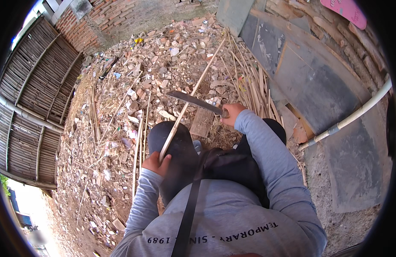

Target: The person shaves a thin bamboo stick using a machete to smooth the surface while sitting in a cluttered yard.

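Note:
My left hand [156,164] is closed round the near end of a long pale bamboo strip [197,85], which rests across my left knee and slants away up to the right. In my right hand [233,115] is the handle of a machete [197,101] with a dark, broad blade. The blade points left and crosses the strip a little beyond my knee; whether its edge touches the strip I cannot tell. Below the blade, a small wooden block [202,122] lies on the ground between my knees.
Loose bamboo strips [254,88] lie at the right, with more strips [140,141] beside my left knee. Broken brick and stone rubble [116,141] covers the ground. Grey boards [322,81] lean along the right, near a pale pole [356,116]. A bamboo fence panel [35,90] stands left.

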The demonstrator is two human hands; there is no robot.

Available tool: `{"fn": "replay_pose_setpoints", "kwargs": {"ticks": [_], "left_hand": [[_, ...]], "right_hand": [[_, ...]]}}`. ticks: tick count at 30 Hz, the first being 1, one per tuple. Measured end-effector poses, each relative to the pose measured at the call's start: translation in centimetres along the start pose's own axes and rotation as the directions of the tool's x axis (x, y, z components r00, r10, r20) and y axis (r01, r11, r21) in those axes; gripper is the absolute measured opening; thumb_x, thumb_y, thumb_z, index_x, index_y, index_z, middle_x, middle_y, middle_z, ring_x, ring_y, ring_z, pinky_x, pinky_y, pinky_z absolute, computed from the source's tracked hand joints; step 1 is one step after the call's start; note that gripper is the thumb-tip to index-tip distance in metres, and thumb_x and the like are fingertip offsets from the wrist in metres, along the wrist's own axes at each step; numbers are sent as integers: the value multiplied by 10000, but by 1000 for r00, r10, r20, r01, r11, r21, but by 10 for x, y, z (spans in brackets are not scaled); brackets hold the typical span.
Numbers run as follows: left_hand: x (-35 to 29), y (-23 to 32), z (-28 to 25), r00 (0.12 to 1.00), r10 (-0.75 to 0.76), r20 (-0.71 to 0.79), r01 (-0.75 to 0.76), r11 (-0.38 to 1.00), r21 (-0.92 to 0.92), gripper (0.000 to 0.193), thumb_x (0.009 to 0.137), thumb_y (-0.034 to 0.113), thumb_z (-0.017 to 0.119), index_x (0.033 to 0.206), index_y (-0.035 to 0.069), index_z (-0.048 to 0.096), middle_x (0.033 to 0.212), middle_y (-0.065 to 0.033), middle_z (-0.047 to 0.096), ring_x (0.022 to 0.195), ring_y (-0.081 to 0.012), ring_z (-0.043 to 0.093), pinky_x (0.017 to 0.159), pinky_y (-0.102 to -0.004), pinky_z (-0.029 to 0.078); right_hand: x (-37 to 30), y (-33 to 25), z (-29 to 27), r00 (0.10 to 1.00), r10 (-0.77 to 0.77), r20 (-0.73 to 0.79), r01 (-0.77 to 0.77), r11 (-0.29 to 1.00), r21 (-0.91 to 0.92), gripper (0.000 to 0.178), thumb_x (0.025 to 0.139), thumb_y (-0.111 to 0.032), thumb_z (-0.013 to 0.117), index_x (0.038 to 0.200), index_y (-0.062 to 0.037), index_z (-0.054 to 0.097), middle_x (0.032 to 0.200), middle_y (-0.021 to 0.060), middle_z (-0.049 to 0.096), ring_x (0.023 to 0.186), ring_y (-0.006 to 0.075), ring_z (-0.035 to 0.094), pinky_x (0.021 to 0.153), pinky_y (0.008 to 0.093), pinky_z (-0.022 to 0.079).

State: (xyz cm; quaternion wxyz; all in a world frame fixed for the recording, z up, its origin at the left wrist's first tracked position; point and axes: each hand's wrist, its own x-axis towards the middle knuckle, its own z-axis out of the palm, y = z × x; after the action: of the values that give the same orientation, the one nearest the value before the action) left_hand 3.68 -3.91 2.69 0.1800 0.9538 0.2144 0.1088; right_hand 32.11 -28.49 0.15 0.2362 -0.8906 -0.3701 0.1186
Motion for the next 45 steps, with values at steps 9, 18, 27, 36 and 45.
{"fn": "replay_pose_setpoints", "kwargs": {"ticks": [9, 18, 27, 36, 45], "left_hand": [[1, 2, -3, 999, -21, 31, 21, 1000, 9, 403, 794, 425, 660, 743, 48, 524, 607, -194, 584, 600, -395, 598, 546, -461, 464], [2, 0, -3, 998, -27, 62, 27, 1000, -13, 402, 802, 431, 649, 758, 49, 534, 619, -198, 587, 621, -411, 594, 560, -466, 466], [7, -2, -9, 989, -81, 126, 90, 993, -70, 422, 810, 444, 636, 748, 35, 558, 628, -194, 590, 625, -397, 599, 567, -452, 461], [9, -2, -12, 982, -96, 164, 116, 987, -115, 452, 808, 468, 631, 748, 24, 576, 624, -180, 589, 608, -364, 601, 567, -418, 465], [11, -7, -12, 966, -118, 230, 135, 989, -59, 515, 811, 541, 575, 787, 27, 580, 675, -205, 609, 679, -386, 617, 621, -451, 472]], "right_hand": [[-2, -1, 1, 999, -6, -48, 6, 1000, -10, 355, 710, -329, 713, 926, -71, 599, 825, 186, 630, 828, 375, 610, 734, 438, 482], [-4, -11, -22, 989, 150, -18, -151, 985, -87, 326, 731, -288, 663, 1014, -130, 631, 909, 143, 656, 884, 335, 621, 799, 420, 494], [0, -6, -18, 990, 137, -24, -138, 988, -63, 290, 721, -266, 656, 968, -116, 631, 898, 147, 650, 880, 337, 619, 796, 427, 494], [4, -4, -3, 999, -40, -25, 38, 996, -83, 321, 690, -294, 685, 947, -108, 631, 807, 156, 641, 817, 360, 615, 743, 434, 498], [-3, -13, -3, 1000, -9, 5, 10, 995, -104, 294, 707, -291, 660, 930, -103, 631, 857, 158, 646, 857, 338, 617, 771, 427, 490]]}}
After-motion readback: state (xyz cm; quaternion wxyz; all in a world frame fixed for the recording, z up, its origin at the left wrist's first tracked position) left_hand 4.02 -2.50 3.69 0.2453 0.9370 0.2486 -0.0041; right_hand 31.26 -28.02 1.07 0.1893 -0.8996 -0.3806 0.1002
